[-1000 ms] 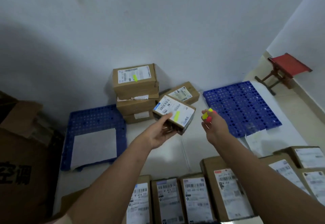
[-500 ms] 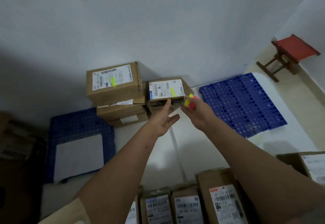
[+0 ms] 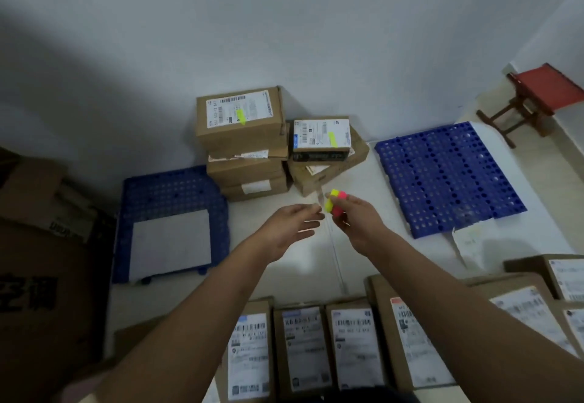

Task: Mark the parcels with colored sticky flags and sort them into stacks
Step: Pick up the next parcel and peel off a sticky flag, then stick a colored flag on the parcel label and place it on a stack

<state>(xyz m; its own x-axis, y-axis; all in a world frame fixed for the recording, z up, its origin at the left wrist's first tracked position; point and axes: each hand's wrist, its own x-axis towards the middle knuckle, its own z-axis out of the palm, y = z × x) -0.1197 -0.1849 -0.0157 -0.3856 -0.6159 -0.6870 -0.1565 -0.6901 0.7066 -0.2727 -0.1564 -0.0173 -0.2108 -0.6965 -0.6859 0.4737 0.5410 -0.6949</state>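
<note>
head view. left hand (image 3: 292, 224): fingers straight and relaxed, slightly apart, holding nothing, tips just short of the right hand's flags. right hand (image 3: 355, 219): fingers curled and clamped on a pad of sticky flags (image 3: 334, 202), yellow strip on the left, pink on the right, standing up past the fingertips. beyond both sets of fingertips, against the wall (image 3: 284, 39): small parcel (image 3: 320, 138) with white label and yellow flag, lying on top of a tilted brown parcel (image 3: 328, 172), apart from both hands. to its left, touching: stack of parcels (image 3: 248, 162), top parcel (image 3: 238, 118) bearing a yellow flag. left of the left hand's fingers: blue perforated tray (image 3: 172, 187) with a grey sheet in it. right of the right hand's fingers: second blue perforated tray (image 3: 448, 178); red stool (image 3: 543, 89) beyond it. nearer than the wrists, under the forearms: row of unflagged parcels (image 3: 303, 349), labels up. far left: large cardboard carton (image 3: 44, 276).
</note>
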